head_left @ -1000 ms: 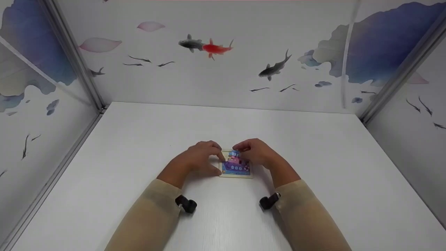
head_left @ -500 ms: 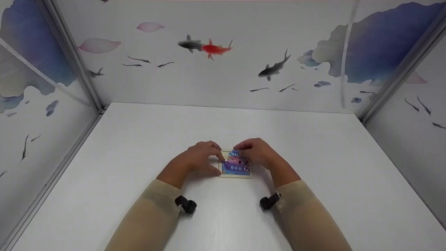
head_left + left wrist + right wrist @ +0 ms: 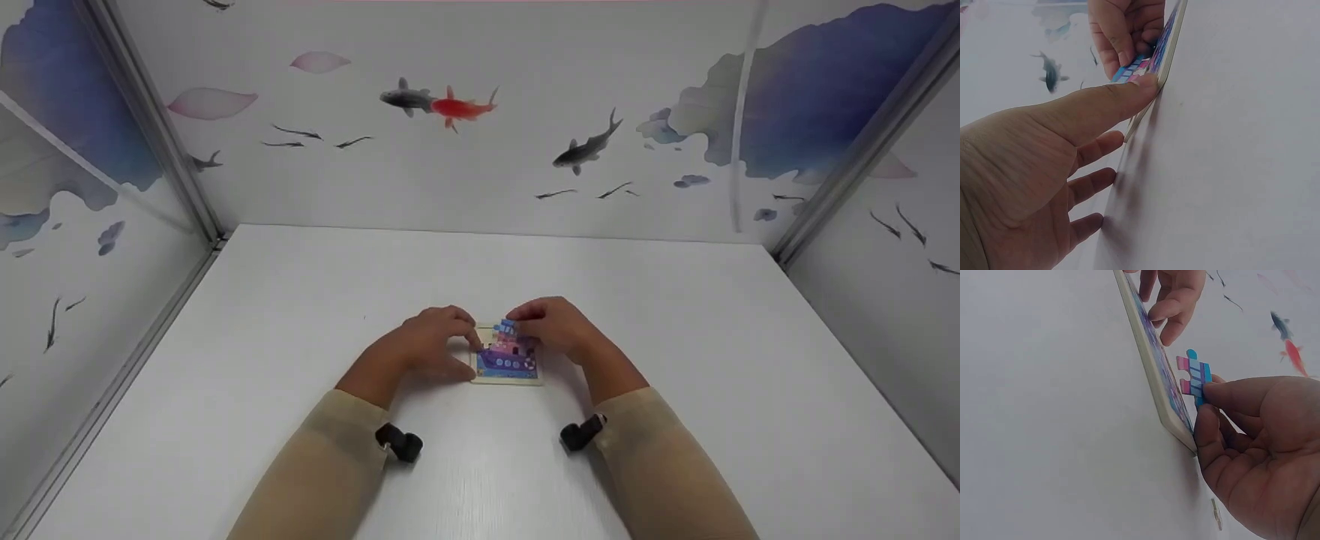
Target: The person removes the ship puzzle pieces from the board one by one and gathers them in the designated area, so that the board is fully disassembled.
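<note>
A small jigsaw puzzle board [image 3: 507, 372] lies on the table with a purple ship picture and a pale wooden rim. My right hand [image 3: 559, 330] pinches a blue and pink puzzle piece [image 3: 1196, 377] between thumb and fingers. In the right wrist view the piece is raised off the board, tilted over its far part. My left hand [image 3: 435, 341] is at the board's left side, thumb [image 3: 1143, 84] against the rim. Its index fingertip touches the board's upper left, while the other fingers spread loosely towards the table.
The white table [image 3: 300, 300] is enclosed by white panels [image 3: 480, 172] painted with fish and leaves. Metal posts [image 3: 187, 150] stand at the back corners. A small black camera [image 3: 401, 442] sits on each wrist.
The puzzle piece in my right hand has tilted and lifted slightly from the board, with the right fingertips shifting a little right. The left hand stays in place at the board.
</note>
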